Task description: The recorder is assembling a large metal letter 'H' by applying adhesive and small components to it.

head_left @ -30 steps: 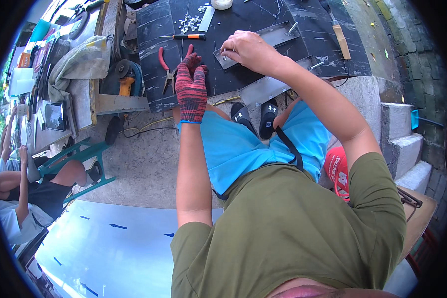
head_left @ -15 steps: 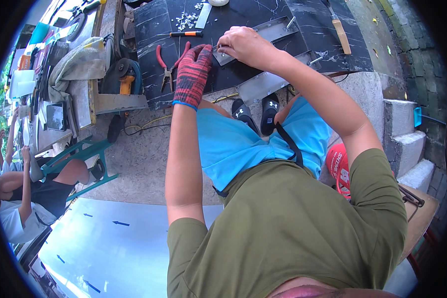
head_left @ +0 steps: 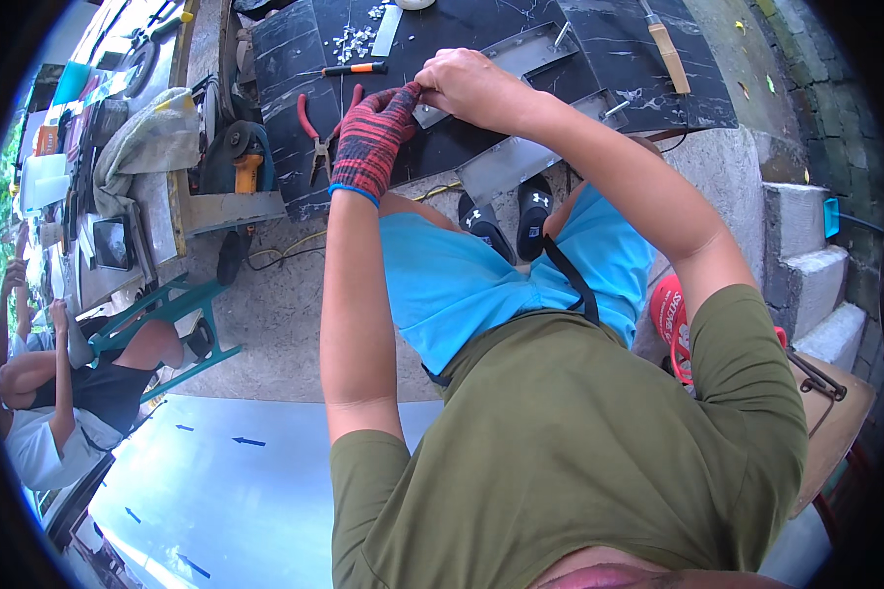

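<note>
My left hand [head_left: 371,140], in a red and black knit glove, meets my bare right hand [head_left: 469,88] over the black marble-patterned tabletop. Both are closed, thumb and fingers pinched together at the tips; whatever lies between them is too small to make out. Just under my right hand is the end of a grey metal channel [head_left: 532,59] with a bolt standing at its far end. Closer to my knees lies a second metal channel [head_left: 501,175], also with a bolt. Red-handled pliers [head_left: 316,137] rest left of my glove.
A black and orange tool handle [head_left: 356,69], small pale pieces [head_left: 352,44] and a light strip [head_left: 387,31] lie farther back. A wooden-handled tool [head_left: 668,57] is at right. An angle grinder [head_left: 248,169] sits left, beside a cluttered bench. Another person [head_left: 79,388] sits far left.
My gloved left hand has tilted right, bringing its fingertips against those of my right hand. The right hand has shifted slightly left in the picture. The whole view has moved a little.
</note>
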`<state>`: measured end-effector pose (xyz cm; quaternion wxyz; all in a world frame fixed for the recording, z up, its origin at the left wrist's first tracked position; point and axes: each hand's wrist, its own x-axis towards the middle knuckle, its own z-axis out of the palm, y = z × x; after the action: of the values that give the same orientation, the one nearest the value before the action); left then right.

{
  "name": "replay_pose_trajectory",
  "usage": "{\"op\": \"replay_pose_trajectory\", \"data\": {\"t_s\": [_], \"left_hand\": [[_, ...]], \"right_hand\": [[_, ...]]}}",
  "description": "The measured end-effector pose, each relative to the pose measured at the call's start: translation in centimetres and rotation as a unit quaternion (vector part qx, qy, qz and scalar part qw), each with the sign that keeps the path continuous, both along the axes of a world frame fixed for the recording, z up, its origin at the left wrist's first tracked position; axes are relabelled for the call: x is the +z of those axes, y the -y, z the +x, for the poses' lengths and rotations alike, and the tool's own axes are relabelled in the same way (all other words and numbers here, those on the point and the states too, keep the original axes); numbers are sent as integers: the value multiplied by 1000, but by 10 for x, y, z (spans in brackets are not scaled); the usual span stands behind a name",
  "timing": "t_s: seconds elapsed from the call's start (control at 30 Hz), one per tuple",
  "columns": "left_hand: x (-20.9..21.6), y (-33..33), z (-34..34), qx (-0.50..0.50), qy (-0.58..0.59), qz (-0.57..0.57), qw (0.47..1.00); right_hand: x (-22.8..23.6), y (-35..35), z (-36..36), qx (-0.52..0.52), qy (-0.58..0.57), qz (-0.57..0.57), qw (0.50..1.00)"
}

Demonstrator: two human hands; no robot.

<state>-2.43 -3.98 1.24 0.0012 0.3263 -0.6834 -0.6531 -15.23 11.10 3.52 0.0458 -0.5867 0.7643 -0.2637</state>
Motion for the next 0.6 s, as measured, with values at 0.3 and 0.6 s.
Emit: {"op": "replay_pose_trajectory", "data": {"t_s": [0.3, 0.6], "left_hand": [[3, 0, -2, 27, 31, 31, 999], [-6, -1, -4, 51, 16, 84, 995]], "right_hand": [[2, 1, -1, -6, 32, 11, 999], [0, -8, -10, -26, 53, -10, 998]]}}
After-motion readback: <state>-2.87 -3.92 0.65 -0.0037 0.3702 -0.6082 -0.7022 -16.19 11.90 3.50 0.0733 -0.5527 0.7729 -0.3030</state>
